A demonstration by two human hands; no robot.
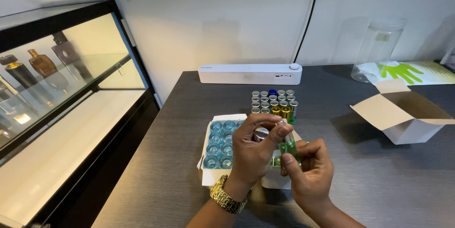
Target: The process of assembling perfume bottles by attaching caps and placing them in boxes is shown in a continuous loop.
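Low in the frame, just right of centre, the person's right hand (308, 171) closes its fingers around the lower part of a small green glass vial (287, 146), holding it tilted slightly over the table. The left hand (253, 150), with a gold watch (228, 195) on its wrist, comes in from the left; its thumb and fingertips pinch the top of the vial, and a silver cap (260, 134) sits tucked against the palm.

Directly under both hands lies an open white box (208, 173) with rows of pale blue vials (220, 145) standing in it. Just beyond the box, toward the middle of the frame, stands a tight cluster of capped vials (274, 101), mostly silver-topped, with a few gold ones and one blue.

Farther right, an empty open cardboard box (403, 114) rests on the dark table (360, 180). At the far edge, a long white device (250, 73) lies against the wall, and a clear plastic jar (377, 50) stands in the upper right. A glass display case (61, 76) holding perfume bottles fills the left side.
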